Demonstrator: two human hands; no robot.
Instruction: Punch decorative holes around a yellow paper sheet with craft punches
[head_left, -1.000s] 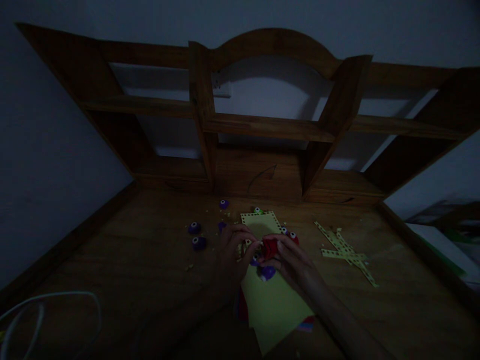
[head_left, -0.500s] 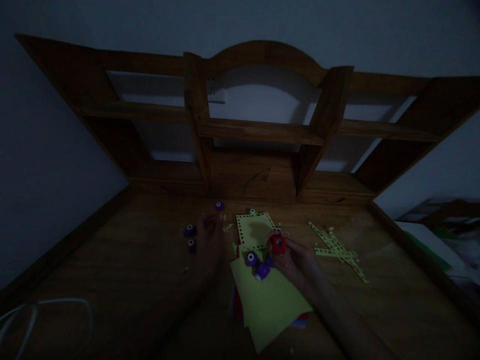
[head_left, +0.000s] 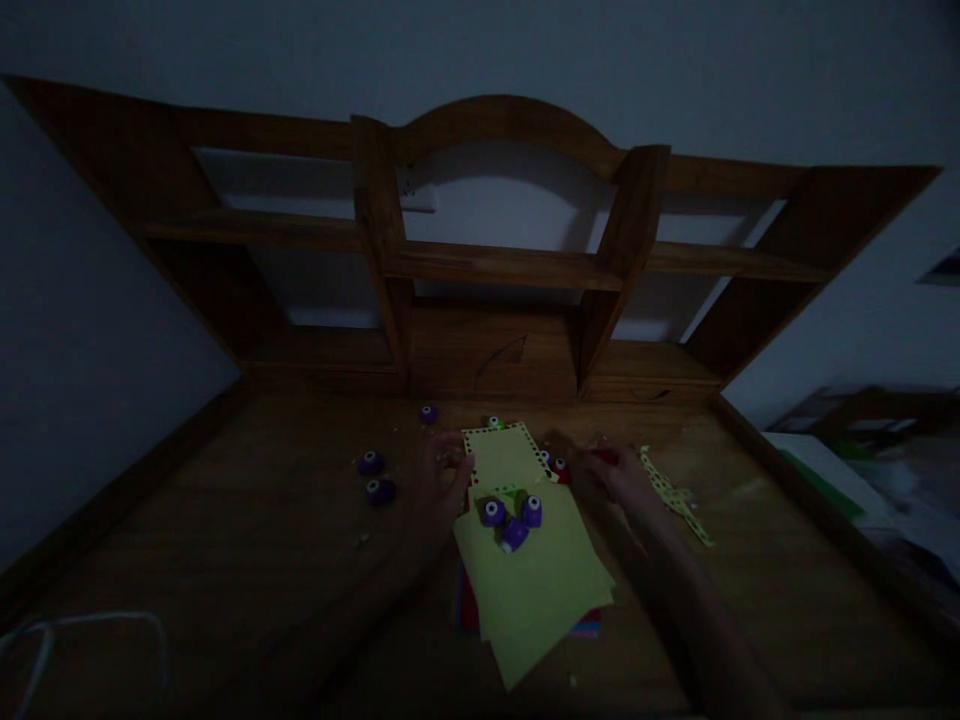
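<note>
My left hand is beside the left edge of a yellow sheet with small holes punched along its borders. Its thumb and fingers are apart, the thumb at the paper's edge; whether it touches is unclear. To the right of that sheet, my right hand grips a red paper punch, partly hidden by the fingers. Another red punch stands by the sheet's right edge. Purple punches sit in a group on a larger yellow paper, which lies over other coloured sheets.
More purple punches stand on the wooden desk to the left. A green punch is behind the punched sheet. Punched yellow strips lie at right, a white cable at lower left. A wooden shelf borders the back.
My right hand has moved right and away from the purple punches with the red punch. My left hand has come in toward the punched sheet. The view has shifted slightly.
</note>
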